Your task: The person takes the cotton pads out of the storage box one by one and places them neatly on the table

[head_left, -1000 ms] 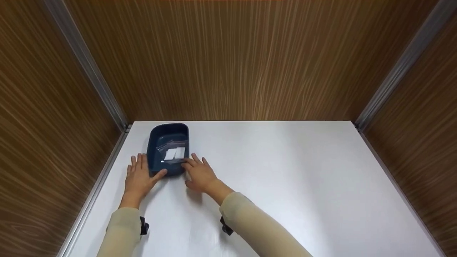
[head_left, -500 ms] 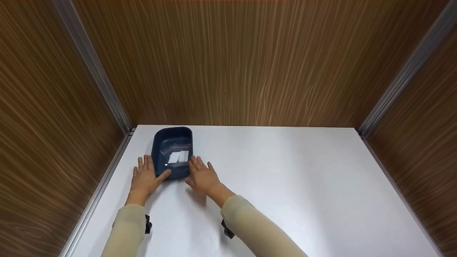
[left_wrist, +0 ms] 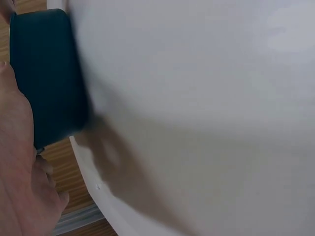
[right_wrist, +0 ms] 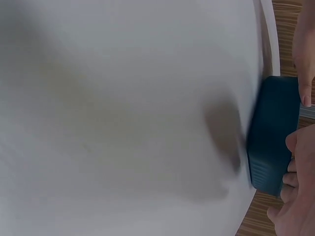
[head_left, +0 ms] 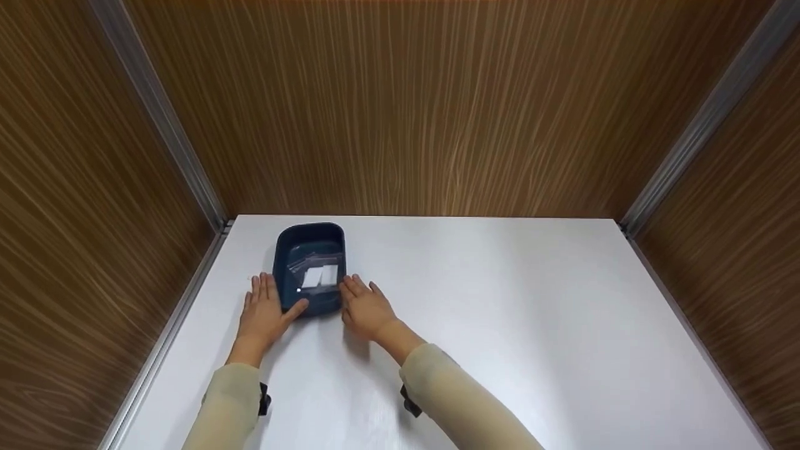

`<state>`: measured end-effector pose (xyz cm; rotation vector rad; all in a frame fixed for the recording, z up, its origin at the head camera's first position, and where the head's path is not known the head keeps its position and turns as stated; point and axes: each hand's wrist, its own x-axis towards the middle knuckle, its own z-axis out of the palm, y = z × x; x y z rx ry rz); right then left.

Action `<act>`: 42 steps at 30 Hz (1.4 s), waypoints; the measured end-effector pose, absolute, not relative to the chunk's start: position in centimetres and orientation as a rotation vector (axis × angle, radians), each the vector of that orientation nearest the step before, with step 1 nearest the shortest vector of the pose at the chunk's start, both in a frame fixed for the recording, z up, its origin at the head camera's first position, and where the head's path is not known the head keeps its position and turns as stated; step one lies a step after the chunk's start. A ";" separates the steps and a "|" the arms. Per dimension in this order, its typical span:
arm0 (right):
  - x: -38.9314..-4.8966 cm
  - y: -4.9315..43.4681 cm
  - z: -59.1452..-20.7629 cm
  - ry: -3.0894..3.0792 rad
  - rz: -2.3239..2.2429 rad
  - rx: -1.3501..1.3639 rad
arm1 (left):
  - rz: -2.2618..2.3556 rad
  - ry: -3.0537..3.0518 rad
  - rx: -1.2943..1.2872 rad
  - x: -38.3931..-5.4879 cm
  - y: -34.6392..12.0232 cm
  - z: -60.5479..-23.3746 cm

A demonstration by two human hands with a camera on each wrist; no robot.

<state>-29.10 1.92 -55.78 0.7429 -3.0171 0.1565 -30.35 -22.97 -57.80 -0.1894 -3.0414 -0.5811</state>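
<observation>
A dark blue rectangular bin (head_left: 326,304) with rounded corners stands at the far left of the white table. Inside lie clear zip bags (head_left: 320,276) with white rectangles showing on them. My left hand (head_left: 262,315) lies along the bin's left wall, fingers straight, its thumb laid over the near rim. Against the opposite wall rest the extended fingers of my right hand (head_left: 370,311). In the left wrist view the bin's near wall (left_wrist: 47,73) appears beside the left hand (left_wrist: 17,147). The right wrist view shows the bin (right_wrist: 270,132) with both hands at its rim.
The white table (head_left: 500,312) reaches forward to a wood-grain back panel (head_left: 406,112). Wood-grain side panels, with metal posts (head_left: 169,125) in the corners, enclose it left and right. A metal rail (head_left: 169,331) runs along the table's left edge.
The bin has shifted slightly right, with both hands moving along. My right fingers, earlier over the right rim, now lie against the outer wall. The head view has also shifted a little.
</observation>
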 end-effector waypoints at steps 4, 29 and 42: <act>-28.6 2.3 -55.8 -3.009 0.148 0.753 | -0.589 -3.046 -0.210 -30.0 -22.7 -57.7; -26.7 2.4 -55.9 -2.891 0.177 0.930 | -0.578 -3.056 -0.078 -25.9 -23.1 -56.7; -24.7 4.8 -56.6 -2.867 0.231 0.936 | -0.599 -3.034 -0.138 -24.8 -21.1 -58.0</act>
